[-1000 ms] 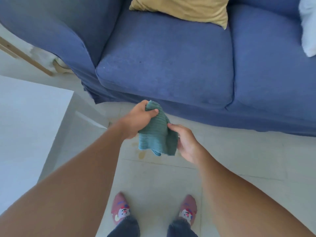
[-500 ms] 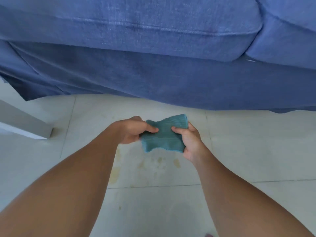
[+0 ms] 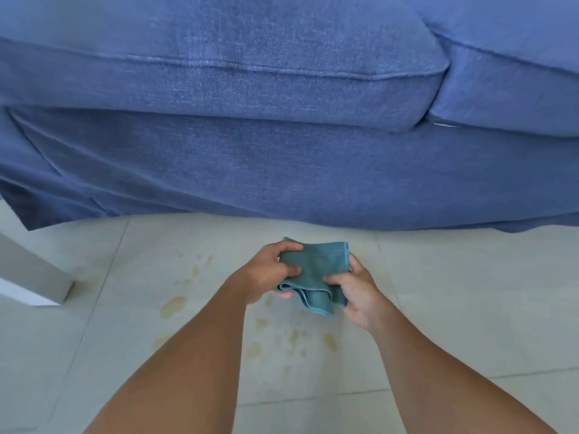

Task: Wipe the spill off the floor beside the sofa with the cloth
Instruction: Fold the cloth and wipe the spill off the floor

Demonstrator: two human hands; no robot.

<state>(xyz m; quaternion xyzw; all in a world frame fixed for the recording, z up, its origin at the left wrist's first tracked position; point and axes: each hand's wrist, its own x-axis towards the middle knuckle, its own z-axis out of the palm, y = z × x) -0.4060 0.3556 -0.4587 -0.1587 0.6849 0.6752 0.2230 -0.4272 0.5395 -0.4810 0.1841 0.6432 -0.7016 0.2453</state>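
At far left a white furniture leg (image 3: 34,277) stands on the pale tiled floor (image 3: 470,292). Beside it, scattered yellowish spill blotches (image 3: 173,306) spread across the tiles in front of the blue fabric sofa (image 3: 282,120). The left hand (image 3: 269,277) and right hand (image 3: 354,291) both have fingers closed on the folded teal terry cloth (image 3: 313,274), held above the spill. It looks soft, light and limp, so it is best bunched into a pad under one palm.
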